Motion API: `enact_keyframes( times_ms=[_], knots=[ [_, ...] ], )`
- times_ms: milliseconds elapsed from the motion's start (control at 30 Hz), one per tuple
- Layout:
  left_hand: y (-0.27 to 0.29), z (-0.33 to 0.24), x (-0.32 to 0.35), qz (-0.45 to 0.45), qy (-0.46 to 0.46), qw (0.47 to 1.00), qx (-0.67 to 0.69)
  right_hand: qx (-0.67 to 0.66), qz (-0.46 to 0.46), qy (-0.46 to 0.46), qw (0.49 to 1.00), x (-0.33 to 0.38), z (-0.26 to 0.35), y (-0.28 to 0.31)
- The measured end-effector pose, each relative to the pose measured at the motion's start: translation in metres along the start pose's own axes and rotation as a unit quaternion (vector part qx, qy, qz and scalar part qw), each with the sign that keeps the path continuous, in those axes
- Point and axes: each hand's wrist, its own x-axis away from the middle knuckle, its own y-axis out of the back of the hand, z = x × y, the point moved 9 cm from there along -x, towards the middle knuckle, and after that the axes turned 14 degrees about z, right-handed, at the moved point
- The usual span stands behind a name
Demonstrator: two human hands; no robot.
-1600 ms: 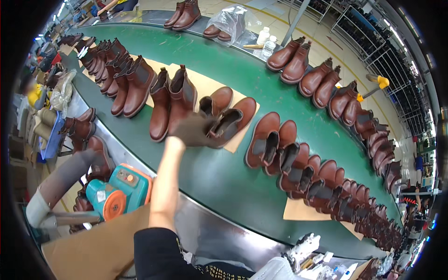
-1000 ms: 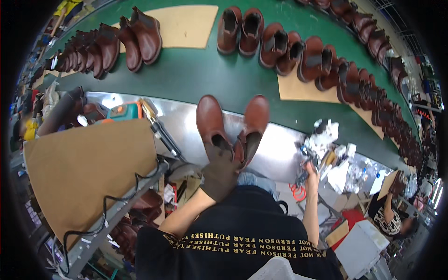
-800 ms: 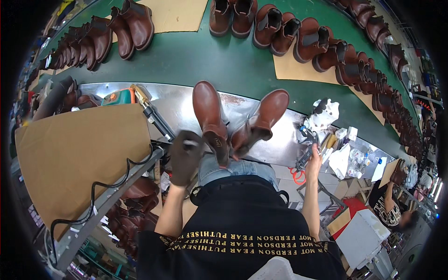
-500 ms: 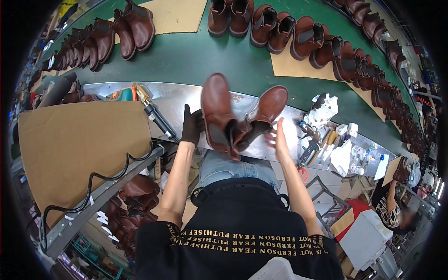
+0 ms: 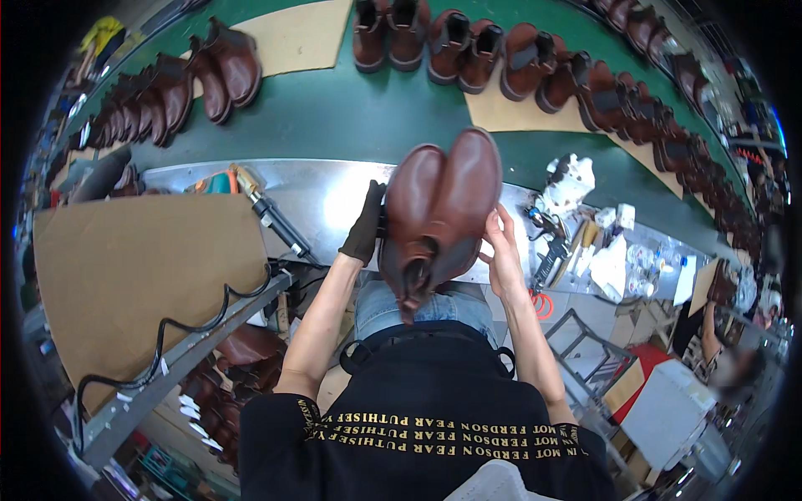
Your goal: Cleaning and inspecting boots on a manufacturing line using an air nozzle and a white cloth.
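Two brown leather ankle boots are held side by side over the metal worktop (image 5: 313, 200), toes pointing away from me. My left hand (image 5: 365, 225), in a dark glove, presses on the outer side of the left boot (image 5: 411, 192); its fingers are partly hidden behind the boot. Bare, my right hand (image 5: 504, 257) closes on the outer side of the right boot (image 5: 469, 184), fingertips at its edge. The two boots touch along their inner sides, and their openings face me.
Rows of brown boots (image 5: 242, 67) stand on the green table (image 5: 359, 117). A torch-like tool (image 5: 276, 221) lies left, beyond a cardboard sheet (image 5: 150, 284) and black cable. White cloth (image 5: 608, 269), hand tools (image 5: 551, 260) and small bottles lie right. Another person (image 5: 710, 334) is far right.
The boots, splayed apart before, now lie together side by side. My left hand has moved right with the left boot, and my right hand has come onto the right boot.
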Motion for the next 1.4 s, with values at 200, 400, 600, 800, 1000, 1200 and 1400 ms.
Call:
enact_keyframes(
  times_ms=[200, 400, 600, 800, 1000, 1200, 1400],
  knots=[
    [-0.058, -0.011, -0.014, 0.075, -0.052, 0.971, 0.223, 0.133, 0.03, 0.064, 0.989, 0.006, 0.035, 0.004],
    [-0.029, -0.016, -0.045, -0.121, 0.111, 0.88, -0.445, 0.119, 0.016, -0.078, 0.99, -0.027, -0.031, 0.055],
    [-0.031, -0.041, -0.065, -0.174, 0.154, 0.822, -0.521, 0.379, -0.017, -0.085, 0.921, -0.067, 0.002, 0.05],
    [-0.003, -0.047, -0.073, -0.123, 0.042, 0.878, -0.461, 0.472, -0.121, -0.063, 0.871, -0.092, 0.027, 0.054],
    [-0.005, -0.06, -0.065, -0.098, -0.019, 0.923, -0.372, 0.399, -0.114, 0.089, 0.906, -0.066, 0.05, 0.048],
    [-0.002, -0.084, -0.075, -0.109, -0.199, 0.896, -0.382, 0.415, -0.167, 0.167, 0.879, -0.029, 0.098, 0.024],
    [-0.03, -0.034, -0.15, 0.215, -0.099, 0.956, 0.173, 0.403, -0.18, 0.176, 0.88, -0.025, 0.092, 0.026]
  ],
)
